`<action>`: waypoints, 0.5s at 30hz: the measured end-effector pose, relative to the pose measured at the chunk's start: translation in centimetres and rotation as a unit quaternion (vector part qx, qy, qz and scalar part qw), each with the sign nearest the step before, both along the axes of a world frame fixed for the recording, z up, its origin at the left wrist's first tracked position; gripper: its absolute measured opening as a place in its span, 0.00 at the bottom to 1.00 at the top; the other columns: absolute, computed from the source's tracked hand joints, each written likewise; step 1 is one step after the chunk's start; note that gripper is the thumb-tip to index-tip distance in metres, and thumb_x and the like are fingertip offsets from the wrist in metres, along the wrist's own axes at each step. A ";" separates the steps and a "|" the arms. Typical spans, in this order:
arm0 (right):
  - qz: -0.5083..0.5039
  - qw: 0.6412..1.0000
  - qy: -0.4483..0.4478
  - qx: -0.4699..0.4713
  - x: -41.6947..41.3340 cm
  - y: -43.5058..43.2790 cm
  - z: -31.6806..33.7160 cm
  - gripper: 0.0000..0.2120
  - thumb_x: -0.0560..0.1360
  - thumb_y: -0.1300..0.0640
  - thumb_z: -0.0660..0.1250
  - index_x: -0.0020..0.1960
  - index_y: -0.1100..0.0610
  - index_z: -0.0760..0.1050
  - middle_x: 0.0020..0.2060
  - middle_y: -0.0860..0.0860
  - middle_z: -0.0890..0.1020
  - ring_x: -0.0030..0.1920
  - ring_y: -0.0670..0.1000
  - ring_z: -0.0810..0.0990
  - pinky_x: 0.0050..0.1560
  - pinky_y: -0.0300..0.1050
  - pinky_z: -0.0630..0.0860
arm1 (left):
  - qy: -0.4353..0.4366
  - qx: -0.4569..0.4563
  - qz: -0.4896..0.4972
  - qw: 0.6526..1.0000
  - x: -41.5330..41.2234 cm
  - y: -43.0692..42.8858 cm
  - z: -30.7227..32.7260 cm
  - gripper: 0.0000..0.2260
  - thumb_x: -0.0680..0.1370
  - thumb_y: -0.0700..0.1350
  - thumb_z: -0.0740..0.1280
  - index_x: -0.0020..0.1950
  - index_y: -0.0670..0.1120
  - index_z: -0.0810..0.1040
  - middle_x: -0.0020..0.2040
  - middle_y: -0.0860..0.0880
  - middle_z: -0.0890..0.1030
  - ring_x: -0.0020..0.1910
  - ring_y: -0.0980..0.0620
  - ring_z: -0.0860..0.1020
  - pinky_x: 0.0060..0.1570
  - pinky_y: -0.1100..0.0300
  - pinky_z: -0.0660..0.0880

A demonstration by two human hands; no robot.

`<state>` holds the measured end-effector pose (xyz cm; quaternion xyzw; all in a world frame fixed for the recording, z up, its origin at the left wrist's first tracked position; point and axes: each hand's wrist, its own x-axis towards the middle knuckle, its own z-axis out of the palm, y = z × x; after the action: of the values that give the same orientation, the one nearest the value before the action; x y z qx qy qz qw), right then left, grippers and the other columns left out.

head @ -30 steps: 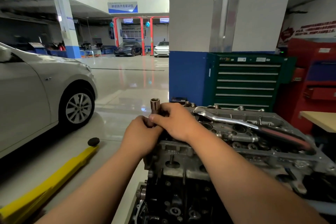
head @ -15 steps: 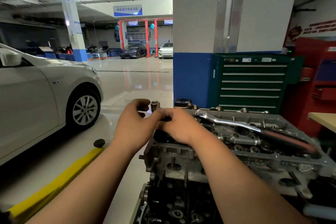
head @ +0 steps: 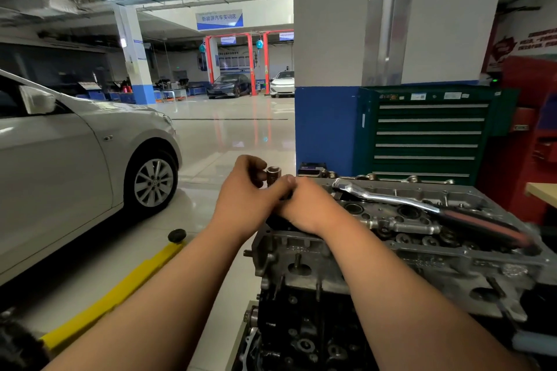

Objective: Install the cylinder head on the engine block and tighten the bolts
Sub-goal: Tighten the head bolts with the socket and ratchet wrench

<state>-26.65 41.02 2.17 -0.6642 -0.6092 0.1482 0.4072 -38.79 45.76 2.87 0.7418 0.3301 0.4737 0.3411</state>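
Workshop floor (head: 229,132), upright socket (head: 273,175) in left hand (head: 245,200)

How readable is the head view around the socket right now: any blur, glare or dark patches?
Head view: the socket, left hand and right hand read fairly sharp; the ratchet handle's far end smears at the right edge; the glossy floor throws glare; the engine block below lies in deep shadow; the wide lens slants the pillar.

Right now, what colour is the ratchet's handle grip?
Ratchet grip: red with black, clearest in the head view.
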 end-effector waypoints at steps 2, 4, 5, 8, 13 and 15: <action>0.010 1.000 0.007 -0.008 -0.1 0.0 0.0 0.09 0.71 0.51 0.69 0.50 0.50 0.81 0.42 0.48 0.84 0.45 0.48 0.82 0.47 0.45 0.79 | -0.001 0.022 0.018 1.000 0.2 0.2 0.3 0.10 0.70 0.51 0.74 0.45 0.52 0.75 0.40 0.53 0.81 0.42 0.55 0.80 0.40 0.62 0.74; 0.013 1.000 0.003 -0.021 0.0 0.1 0.1 0.11 0.72 0.52 0.69 0.53 0.52 0.80 0.46 0.50 0.84 0.49 0.50 0.82 0.52 0.47 0.78 | -0.004 0.023 -0.006 1.000 0.1 0.5 0.4 0.06 0.74 0.47 0.71 0.49 0.53 0.76 0.42 0.53 0.82 0.44 0.56 0.81 0.46 0.60 0.76; 0.009 1.000 0.001 -0.025 0.1 0.0 0.1 0.09 0.73 0.53 0.68 0.51 0.54 0.81 0.45 0.51 0.84 0.48 0.51 0.82 0.52 0.48 0.78 | -0.005 0.018 -0.021 1.000 0.0 0.5 0.4 0.09 0.75 0.46 0.69 0.54 0.54 0.75 0.44 0.54 0.82 0.45 0.59 0.80 0.47 0.62 0.75; -0.003 1.000 -0.026 -0.016 0.0 0.2 0.0 0.04 0.73 0.55 0.68 0.42 0.55 0.78 0.39 0.54 0.83 0.43 0.55 0.81 0.48 0.53 0.77 | -0.013 0.008 -0.024 1.000 0.3 0.1 0.1 0.14 0.73 0.47 0.71 0.56 0.55 0.73 0.45 0.58 0.80 0.46 0.63 0.78 0.46 0.65 0.74; 0.022 1.000 -0.008 -0.020 0.0 0.0 0.2 0.12 0.72 0.53 0.69 0.55 0.54 0.79 0.47 0.53 0.83 0.49 0.53 0.82 0.54 0.51 0.78 | -0.007 0.024 0.015 1.000 0.4 0.3 0.8 0.09 0.73 0.48 0.72 0.50 0.51 0.76 0.41 0.52 0.82 0.42 0.56 0.81 0.40 0.66 0.73; 0.014 0.999 -0.015 -0.029 0.3 0.1 0.0 0.11 0.73 0.53 0.68 0.54 0.56 0.80 0.47 0.55 0.84 0.49 0.54 0.82 0.54 0.52 0.78 | -0.033 -0.009 -0.052 0.998 0.1 0.2 0.7 0.15 0.75 0.44 0.69 0.60 0.54 0.73 0.45 0.55 0.82 0.43 0.59 0.81 0.41 0.69 0.74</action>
<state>-26.37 41.17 2.21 -0.6692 -0.6200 0.1618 0.3762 -38.68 45.92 3.56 0.7388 0.2836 0.4769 0.3825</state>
